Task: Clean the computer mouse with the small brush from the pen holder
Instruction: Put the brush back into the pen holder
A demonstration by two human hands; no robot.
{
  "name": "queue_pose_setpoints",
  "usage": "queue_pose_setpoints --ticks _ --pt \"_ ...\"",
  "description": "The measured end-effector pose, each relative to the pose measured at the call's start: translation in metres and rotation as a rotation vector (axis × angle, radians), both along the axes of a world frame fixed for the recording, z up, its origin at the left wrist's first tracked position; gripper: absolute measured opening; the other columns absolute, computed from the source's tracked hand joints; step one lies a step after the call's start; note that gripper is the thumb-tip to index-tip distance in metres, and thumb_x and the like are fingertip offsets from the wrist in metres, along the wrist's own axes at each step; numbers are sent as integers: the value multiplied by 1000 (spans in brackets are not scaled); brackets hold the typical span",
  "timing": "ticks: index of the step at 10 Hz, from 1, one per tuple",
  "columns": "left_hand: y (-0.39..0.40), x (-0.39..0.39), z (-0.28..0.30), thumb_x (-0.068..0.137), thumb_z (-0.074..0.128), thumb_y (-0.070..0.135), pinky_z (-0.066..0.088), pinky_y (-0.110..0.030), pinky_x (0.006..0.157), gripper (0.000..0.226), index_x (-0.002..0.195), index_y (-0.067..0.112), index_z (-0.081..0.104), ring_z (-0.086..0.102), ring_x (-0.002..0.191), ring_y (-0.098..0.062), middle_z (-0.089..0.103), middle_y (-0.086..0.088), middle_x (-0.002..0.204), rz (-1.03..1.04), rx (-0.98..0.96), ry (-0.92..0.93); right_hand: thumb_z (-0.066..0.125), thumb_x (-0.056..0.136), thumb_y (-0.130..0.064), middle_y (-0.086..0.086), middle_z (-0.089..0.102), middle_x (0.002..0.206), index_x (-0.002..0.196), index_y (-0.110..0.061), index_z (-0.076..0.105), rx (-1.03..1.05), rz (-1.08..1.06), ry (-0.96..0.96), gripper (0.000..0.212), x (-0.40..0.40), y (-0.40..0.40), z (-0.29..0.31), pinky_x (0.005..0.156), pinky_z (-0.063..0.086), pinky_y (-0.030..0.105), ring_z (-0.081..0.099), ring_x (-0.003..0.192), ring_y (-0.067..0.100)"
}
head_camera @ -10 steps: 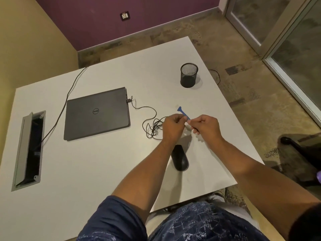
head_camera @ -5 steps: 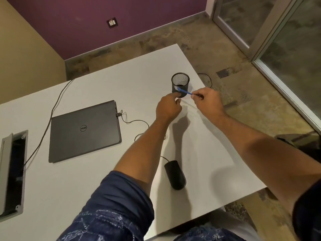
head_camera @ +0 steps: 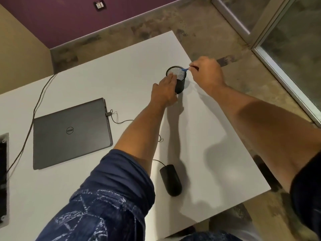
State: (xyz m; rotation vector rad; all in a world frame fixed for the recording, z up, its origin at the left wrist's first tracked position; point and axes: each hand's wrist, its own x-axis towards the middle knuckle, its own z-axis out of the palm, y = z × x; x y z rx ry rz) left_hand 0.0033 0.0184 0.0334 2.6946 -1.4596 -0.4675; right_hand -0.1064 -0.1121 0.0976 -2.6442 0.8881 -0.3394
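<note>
On a white desk (head_camera: 121, 75) seen from above, objects ran from left to right as follows. At the far left edge sat a recessed cable box (head_camera: 3, 180) with its lid up. Next to it a closed grey laptop (head_camera: 71, 133) lay flat, a power cord (head_camera: 34, 108) trailing from behind it off the desk's far edge. A thin cable (head_camera: 119, 121) was plugged into the laptop's right side and ran along the desk, passing under the person's left forearm.

Further right, the left arm, in a dark blue patterned sleeve (head_camera: 107, 197), reached forward. The left hand (head_camera: 165, 91) rested against the near side of a black mesh holder (head_camera: 176, 79), fingers curled loosely over its rim; how firmly it gripped could not be told. The holder stood upright near the desk's far right corner.

Just right of the holder, the right hand (head_camera: 205, 75) pinched the small blue brush (head_camera: 185, 69) between its fingertips. The brush's free end pointed left and lay over the holder's rim; whether it touched the rim was unclear.

Nearer the person, well apart from both hands, the black mouse (head_camera: 171, 180) lay on the desk by the near edge, its cable leading away toward the left arm. Beyond the desk's right side were a mottled floor (head_camera: 243, 54) and a glass door (head_camera: 295, 40).
</note>
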Motion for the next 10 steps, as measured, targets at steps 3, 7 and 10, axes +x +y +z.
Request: queue_pose_setpoints --ticks 3,7,10 --pt "-5 -2 -8 100 57 39 30 -53 115 75 161 14 22 14 158 -24 20 -5 169 -32 83 -42 60 97 -12 19 72 90 100 -3 78 96 -1 139 20 29 -7 -3 74 56 34 66 82 33" --pt "-3 -4 -5 99 59 40 28 -52 118 85 164 11 13 9 159 -23 11 -6 172 -37 118 -43 56 92 2 25 73 100 101 2 77 78 43 226 23 31 -7 -21 77 54 35 65 88 37" --pt "14 -20 5 98 59 35 30 -50 118 88 163 7 8 13 158 -25 8 -9 172 -11 60 -72 55 96 -7 20 66 132 133 -6 65 97 39 120 38 7 -4 -36 102 52 49 62 120 38"
